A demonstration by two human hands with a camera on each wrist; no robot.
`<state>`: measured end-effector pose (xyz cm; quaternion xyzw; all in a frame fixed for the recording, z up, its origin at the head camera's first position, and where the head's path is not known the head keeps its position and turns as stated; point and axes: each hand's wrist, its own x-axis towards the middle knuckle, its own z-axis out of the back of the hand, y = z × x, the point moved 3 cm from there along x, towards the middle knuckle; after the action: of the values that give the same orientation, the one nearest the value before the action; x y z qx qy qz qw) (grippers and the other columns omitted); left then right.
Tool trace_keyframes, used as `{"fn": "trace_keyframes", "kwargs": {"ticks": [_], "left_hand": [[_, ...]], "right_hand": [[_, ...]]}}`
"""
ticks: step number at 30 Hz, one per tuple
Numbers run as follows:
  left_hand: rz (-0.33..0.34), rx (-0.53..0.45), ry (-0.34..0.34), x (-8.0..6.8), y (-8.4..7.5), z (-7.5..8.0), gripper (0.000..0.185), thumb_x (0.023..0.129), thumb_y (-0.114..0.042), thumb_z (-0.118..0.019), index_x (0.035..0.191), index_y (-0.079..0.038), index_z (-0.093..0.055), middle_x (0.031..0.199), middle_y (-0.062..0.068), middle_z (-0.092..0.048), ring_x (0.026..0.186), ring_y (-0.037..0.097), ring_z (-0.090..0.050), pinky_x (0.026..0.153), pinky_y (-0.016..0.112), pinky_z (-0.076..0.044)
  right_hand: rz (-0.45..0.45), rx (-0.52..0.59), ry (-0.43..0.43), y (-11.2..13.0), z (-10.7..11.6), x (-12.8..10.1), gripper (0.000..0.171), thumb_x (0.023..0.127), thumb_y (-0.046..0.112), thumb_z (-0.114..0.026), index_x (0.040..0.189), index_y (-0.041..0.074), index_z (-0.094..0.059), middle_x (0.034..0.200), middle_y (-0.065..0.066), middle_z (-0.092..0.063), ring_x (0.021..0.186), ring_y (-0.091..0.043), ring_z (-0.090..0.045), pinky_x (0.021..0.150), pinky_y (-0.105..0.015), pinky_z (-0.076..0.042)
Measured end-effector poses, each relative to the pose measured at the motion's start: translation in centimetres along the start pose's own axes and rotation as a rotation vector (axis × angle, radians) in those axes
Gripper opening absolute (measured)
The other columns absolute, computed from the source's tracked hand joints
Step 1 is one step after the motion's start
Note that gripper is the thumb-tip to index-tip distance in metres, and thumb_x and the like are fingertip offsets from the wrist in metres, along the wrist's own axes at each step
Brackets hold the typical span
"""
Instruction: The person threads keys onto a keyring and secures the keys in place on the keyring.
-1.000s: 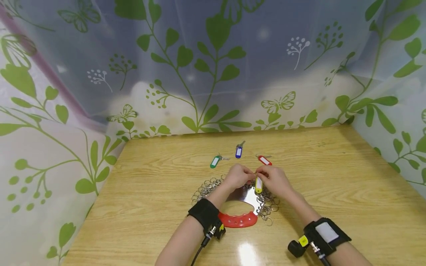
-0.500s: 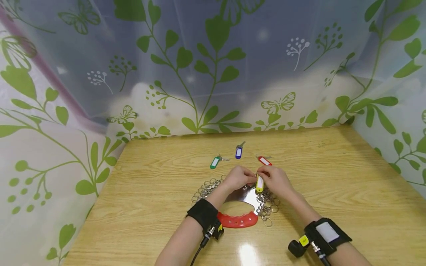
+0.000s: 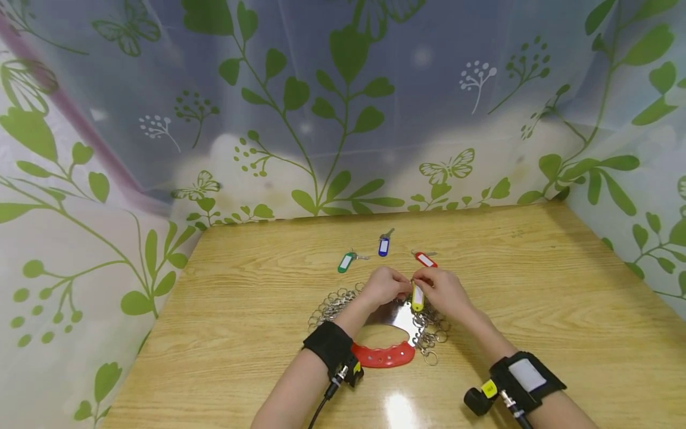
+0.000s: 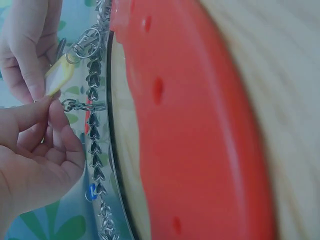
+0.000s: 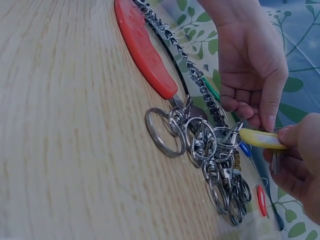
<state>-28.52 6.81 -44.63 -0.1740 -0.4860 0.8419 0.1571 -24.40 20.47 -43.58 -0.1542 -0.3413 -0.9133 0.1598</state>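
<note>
A yellow key tag (image 3: 417, 298) hangs between both hands above a shiny plate (image 3: 393, 314) with a red handle (image 3: 383, 355) and several metal rings (image 3: 431, 333) along its rim. My right hand (image 3: 442, 292) pinches the yellow key tag (image 5: 260, 139) at its free end. The tag's other end sits at a clip among the metal rings (image 5: 200, 145). In the left wrist view my left hand (image 4: 35, 150) pinches the tip of the yellow key tag (image 4: 60, 75) with thumb and forefinger, beside a small ring (image 4: 70, 105). In the head view my left hand (image 3: 383, 286) is close against the right.
Three more key tags lie on the wooden table (image 3: 536, 280) beyond the hands: green (image 3: 346, 261), blue (image 3: 383, 245) and red (image 3: 426, 259). A leaf-patterned curtain (image 3: 343, 119) closes in the back and both sides. A heap of rings (image 3: 332, 307) spreads left of the plate.
The hands and the yellow tag have stayed almost still, with only slight finger movement.
</note>
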Motion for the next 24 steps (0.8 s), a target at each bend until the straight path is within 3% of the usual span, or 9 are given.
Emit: {"fn": "trace_keyframes", "kwargs": {"ticks": [13,20,24], "left_hand": [[0.063,-0.118,-0.050,-0.08,0.10,0.00,0.015,0.087,-0.009,-0.064,0.086,0.004,-0.072,0.064,0.004,-0.063,0.055,0.010,-0.059,0.054,0.022,-0.046],[-0.006,-0.024,0.019,-0.10,0.18,-0.15,0.016,0.085,-0.013,-0.067,0.091,0.000,-0.073,0.074,0.004,-0.066,0.064,0.011,-0.061,0.060,0.025,-0.049],[-0.017,-0.003,0.018,-0.01,0.24,-0.10,0.015,0.084,-0.013,-0.067,0.091,-0.001,-0.073,0.073,0.003,-0.066,0.064,0.011,-0.060,0.059,0.024,-0.047]], "right_hand": [[0.065,-0.037,0.003,-0.06,-0.27,-0.17,0.007,0.085,0.002,-0.063,0.089,0.002,-0.069,0.090,-0.011,-0.067,0.083,-0.026,-0.063,0.073,-0.040,-0.050],[-0.017,-0.006,-0.012,-0.46,-0.06,-0.18,0.007,0.085,0.001,-0.063,0.089,-0.001,-0.068,0.088,-0.013,-0.067,0.080,-0.027,-0.063,0.070,-0.042,-0.049],[-0.039,0.012,-0.018,-0.44,0.19,-0.07,0.007,0.085,0.001,-0.063,0.089,-0.001,-0.068,0.086,-0.012,-0.067,0.078,-0.026,-0.062,0.069,-0.042,-0.048]]}}
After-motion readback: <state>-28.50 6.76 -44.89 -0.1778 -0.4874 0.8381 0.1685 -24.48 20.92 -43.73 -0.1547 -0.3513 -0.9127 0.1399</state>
